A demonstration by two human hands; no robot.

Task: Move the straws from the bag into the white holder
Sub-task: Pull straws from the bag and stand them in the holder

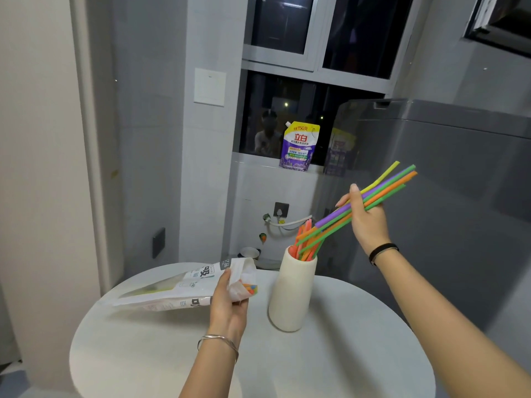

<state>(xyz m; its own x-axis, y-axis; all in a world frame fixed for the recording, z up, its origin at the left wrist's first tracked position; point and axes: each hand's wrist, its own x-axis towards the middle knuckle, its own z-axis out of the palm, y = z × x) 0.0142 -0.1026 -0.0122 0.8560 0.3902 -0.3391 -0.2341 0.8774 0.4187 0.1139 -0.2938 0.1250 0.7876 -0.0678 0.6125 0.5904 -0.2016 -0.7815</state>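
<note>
Dim, cool indoor light; window (316,81) dark with reflections. Wide-angle bending at edges, soft focus overall, faint shadows on table (359,354).

We've got a round white table (143,354) up front. Behind it there's a dark window (287,110) with a purple and yellow detergent pouch (298,146) standing upright on the sill. A white wall panel (209,87) sits left of the window, and lower down we can see a dark socket (281,209) with a white cable (290,224) running off it. A big grey appliance (445,156) fills the right side. There's also a small dark plate (158,242) low on the left wall.
</note>
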